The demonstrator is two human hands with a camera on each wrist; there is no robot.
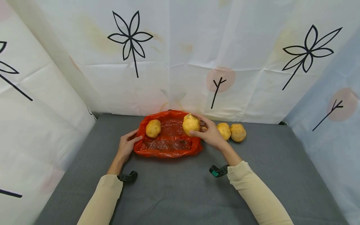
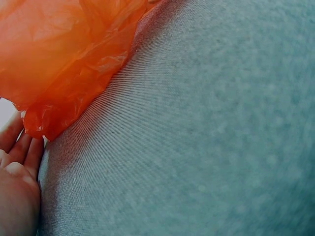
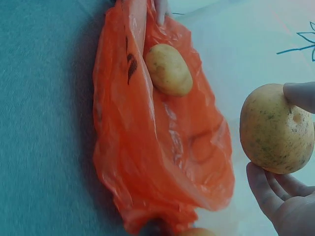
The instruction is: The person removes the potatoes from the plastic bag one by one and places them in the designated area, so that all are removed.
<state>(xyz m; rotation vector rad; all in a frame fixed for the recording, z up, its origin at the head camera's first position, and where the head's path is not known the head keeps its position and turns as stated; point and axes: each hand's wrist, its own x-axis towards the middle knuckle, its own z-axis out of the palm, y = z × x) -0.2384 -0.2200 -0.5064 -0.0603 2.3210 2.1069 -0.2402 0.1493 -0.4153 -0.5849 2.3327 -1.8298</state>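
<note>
An orange-red plastic bag [image 1: 168,153] lies spread with its mouth up on the grey cloth. One potato [image 1: 153,128] is inside it, toward the left end. My left hand [image 1: 126,146] holds the bag's left rim; the left wrist view shows its fingers [image 2: 19,147] against the thin plastic. Over the bag's right end, my right hand [image 1: 209,132] grips a second potato [image 1: 191,124], thumb on one side and fingers on the other. Dark specks mark that potato's skin in the right wrist view.
Right of the bag, beside my right wrist, two potatoes [image 1: 238,132] sit side by side on the grey cloth [image 1: 174,193]. A white patterned curtain [image 1: 180,62] stands behind and along both sides of the table.
</note>
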